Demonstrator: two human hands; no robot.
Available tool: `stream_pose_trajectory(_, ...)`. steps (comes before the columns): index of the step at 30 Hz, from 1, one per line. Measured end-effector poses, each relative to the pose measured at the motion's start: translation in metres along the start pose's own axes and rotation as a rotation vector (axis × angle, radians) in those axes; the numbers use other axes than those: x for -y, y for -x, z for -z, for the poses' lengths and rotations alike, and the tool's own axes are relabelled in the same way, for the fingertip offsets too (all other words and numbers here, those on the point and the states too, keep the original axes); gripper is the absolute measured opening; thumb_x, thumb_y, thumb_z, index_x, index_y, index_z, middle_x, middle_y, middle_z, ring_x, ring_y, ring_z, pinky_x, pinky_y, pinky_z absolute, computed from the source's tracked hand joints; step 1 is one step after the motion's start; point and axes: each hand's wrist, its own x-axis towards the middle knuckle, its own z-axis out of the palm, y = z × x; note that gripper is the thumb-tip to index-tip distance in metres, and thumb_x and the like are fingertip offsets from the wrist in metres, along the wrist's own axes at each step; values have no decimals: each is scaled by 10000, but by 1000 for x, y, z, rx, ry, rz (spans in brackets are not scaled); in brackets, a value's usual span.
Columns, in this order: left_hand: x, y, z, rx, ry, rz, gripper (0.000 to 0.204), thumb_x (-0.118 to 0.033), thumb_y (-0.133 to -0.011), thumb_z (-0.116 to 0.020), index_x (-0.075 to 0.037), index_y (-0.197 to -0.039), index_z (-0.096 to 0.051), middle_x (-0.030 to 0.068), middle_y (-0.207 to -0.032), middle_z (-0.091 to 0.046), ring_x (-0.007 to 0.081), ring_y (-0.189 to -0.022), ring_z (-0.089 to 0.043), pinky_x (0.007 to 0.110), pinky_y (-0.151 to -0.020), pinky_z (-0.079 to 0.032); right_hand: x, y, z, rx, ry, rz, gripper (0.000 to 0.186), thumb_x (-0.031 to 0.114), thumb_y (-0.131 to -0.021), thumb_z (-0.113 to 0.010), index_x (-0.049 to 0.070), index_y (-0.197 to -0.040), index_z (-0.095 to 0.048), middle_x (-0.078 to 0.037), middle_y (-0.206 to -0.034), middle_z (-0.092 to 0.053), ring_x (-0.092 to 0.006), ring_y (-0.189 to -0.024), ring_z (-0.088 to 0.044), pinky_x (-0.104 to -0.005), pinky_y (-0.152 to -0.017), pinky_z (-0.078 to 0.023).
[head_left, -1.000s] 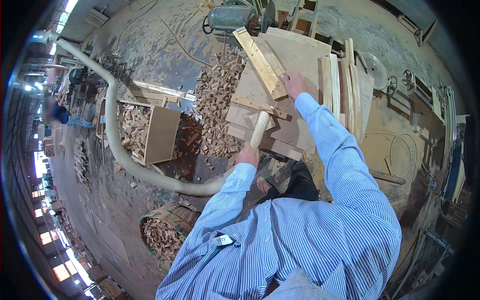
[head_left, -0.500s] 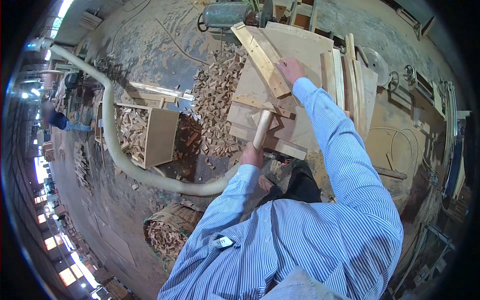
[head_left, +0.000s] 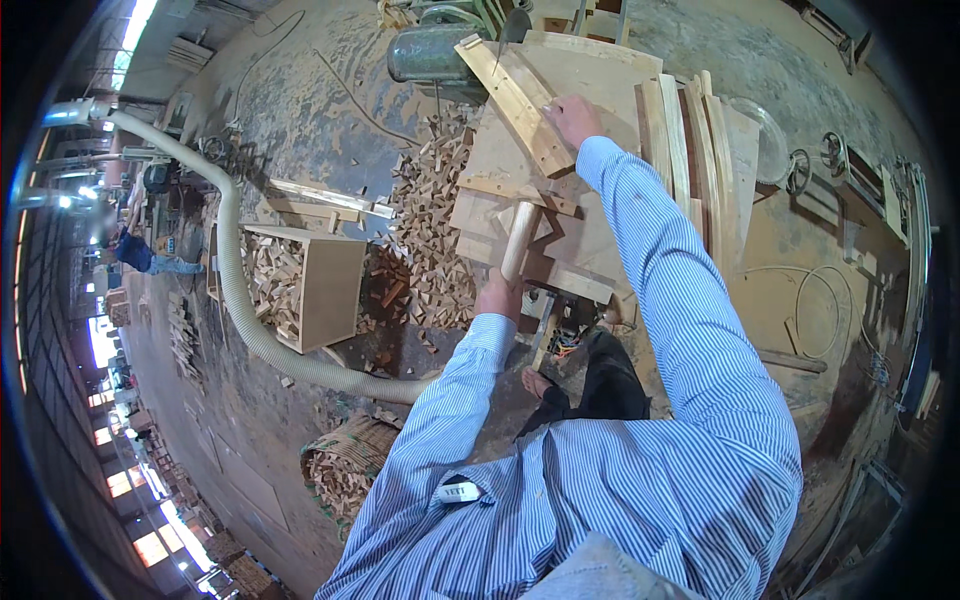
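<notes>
- Pale wooden rod point(head_left: 518, 242): smooth, rounded, a plain thick cylinder, above the near part of the bench point(head_left: 602, 85)
- Yellowish plank point(head_left: 515, 105): flat, straight-edged, small dark spots along its face, lying on the dusty, board-like bench top
- Offcuts point(head_left: 432, 235) heaped left of the bench: small, angular, rough-looking wood (many of them wedge-shaped)
- Left hand point(head_left: 499, 296): wrapped around the rod's near end, forearm reaching forward and slightly right
- Right hand point(head_left: 574, 121): farther out, arm extended forward and bent inward, fingers at the plank's right edge; whether they pinch it or merely rest there, I cannot tell
- Rod's long axis: pointing away from the body, leaning slightly right
- Plank's long axis: slanting from far left to near right, its near end just beyond a crosswise strip point(head_left: 500, 190)
</notes>
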Motion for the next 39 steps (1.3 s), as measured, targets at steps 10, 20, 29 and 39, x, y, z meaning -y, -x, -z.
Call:
stream_pose_trajectory(10, 1, 6, -1, -30, -62, 19, 367, -354, -948, -643, -20, -1024, -513, 307, -878, -687, 497, -853, -678, 583, -769, -539, 0, 23, 25, 71, -16, -86, 353, 338, -864, -667, 107, -1114, -760, -200, -1098, -718, -351, -1094, -657, -458, -963, -506)
stream_pose_trajectory(20, 55, 60, -2, 3, -68, 23, 318, -289, -934, -648, -27, -1048, -507, 277, -864, -697, 464, -829, -693, 554, -751, -553, 30, 95, 22, -99, 142, -7, 362, 369, -893, -691, 23, -997, -712, -234, -1171, -650, -407, -1055, -651, -494, -917, -517)
stream_pose_trajectory(29, 92, 102, -2, -22, -46, -33, 356, -316, -930, -664, -20, -1040, -499, 293, -903, -692, 469, -838, -690, 556, -728, -561, 50, 160, -12, -38, -5, -141, 305, 322, -921, -664, 101, -1112, -750, -206, -1083, -704, -400, -1042, -654, -488, -919, -512)
stream_pose_trajectory(39, 93, 94, -6, 50, -37, 47, 354, -333, -923, -657, -49, -1055, -493, 285, -931, -695, 479, -875, -680, 585, -765, -536, 54, 106, -27, 16, 37, -86, 297, 324, -934, -650, 101, -1096, -758, -219, -1053, -702, -416, -1002, -658, -498, -911, -511)
